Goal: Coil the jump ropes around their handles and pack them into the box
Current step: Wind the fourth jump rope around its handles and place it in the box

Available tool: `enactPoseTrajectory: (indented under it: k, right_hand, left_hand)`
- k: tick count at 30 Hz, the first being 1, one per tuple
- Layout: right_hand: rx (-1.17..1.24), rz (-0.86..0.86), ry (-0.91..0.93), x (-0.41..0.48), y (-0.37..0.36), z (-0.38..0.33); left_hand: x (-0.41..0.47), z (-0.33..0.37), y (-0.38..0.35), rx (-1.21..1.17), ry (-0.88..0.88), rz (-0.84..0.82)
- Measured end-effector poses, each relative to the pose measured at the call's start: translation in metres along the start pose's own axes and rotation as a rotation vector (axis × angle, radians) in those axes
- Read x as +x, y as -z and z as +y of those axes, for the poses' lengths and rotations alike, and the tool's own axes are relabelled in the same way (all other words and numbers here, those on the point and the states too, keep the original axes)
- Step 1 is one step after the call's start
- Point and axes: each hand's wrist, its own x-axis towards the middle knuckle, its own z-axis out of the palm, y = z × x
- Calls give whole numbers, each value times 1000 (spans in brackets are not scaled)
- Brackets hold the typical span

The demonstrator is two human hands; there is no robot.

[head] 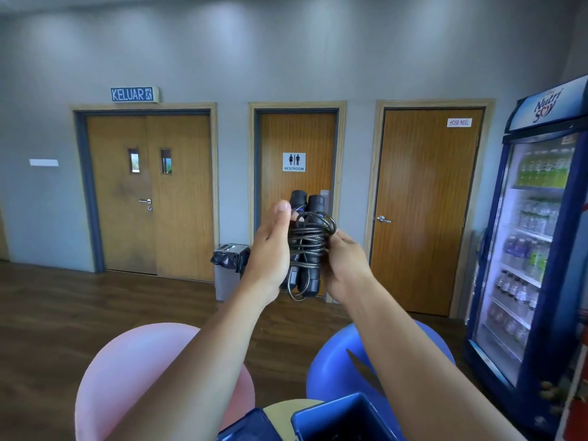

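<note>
I hold a black jump rope up at chest height, its two handles side by side and upright, with several turns of dark cord wound round their middle. My left hand grips the handles from the left, thumb up along them. My right hand pinches the cord on the right side of the coil. A short loop of cord hangs below the handles. A blue box stands open at the bottom edge of the head view, under my arms; its inside is mostly out of sight.
A pink exercise ball and a blue exercise ball sit on the wooden floor below my arms. A drinks fridge stands at the right. A lined bin stands by the restroom door.
</note>
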Motion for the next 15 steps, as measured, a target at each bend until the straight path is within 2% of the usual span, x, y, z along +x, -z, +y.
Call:
enactPoseTrajectory:
  k: [1, 5, 11, 13, 15]
  right_hand:
    - [-24, 26, 38, 0, -3, 3]
    - [-62, 119, 164, -7, -16, 9]
    - [-182, 70, 242, -11, -19, 17]
    - [-218, 53, 279, -12, -18, 13]
    - [-228, 56, 301, -11, -17, 10]
  left_hand:
    - [2, 0, -1, -26, 41, 27]
    - [8, 5, -4, 28, 8, 16]
    - [9, 4, -10, 140, -29, 36]
    - [7, 2, -10, 105, -26, 53]
    - [7, 3, -10, 9, 50, 64]
